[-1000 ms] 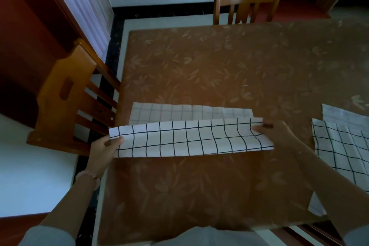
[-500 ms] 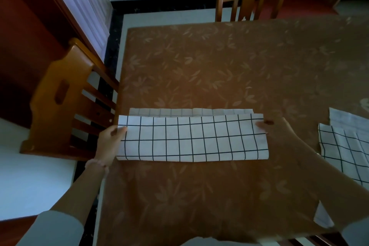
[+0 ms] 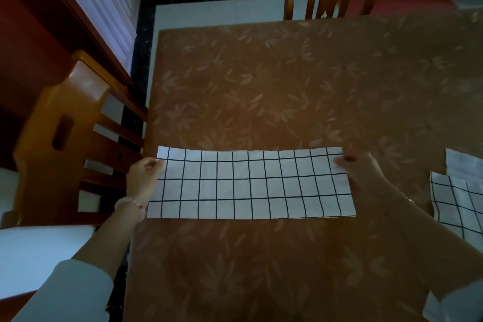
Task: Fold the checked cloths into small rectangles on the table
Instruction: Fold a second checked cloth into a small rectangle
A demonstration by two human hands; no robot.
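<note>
A checked cloth (image 3: 251, 182), folded to a long strip, lies flat on the table (image 3: 261, 81) at 6 o'clock. The left hand (image 3: 143, 175) pinches its far corner at 9 o'clock; the right hand (image 3: 366, 172) pinches the far corner at 3 o'clock. Judged step: seating the lengthwise fold. To do it well, match the top edge to the layer beneath, draw the strip taut, then press along the crease. The left end sits at the table's edge, just beside a chair (image 3: 65, 138). More cloths (image 3: 460, 201) lie near at 3 o'clock. Open tabletop lies toward 12 o'clock for the crosswise folds.
</note>
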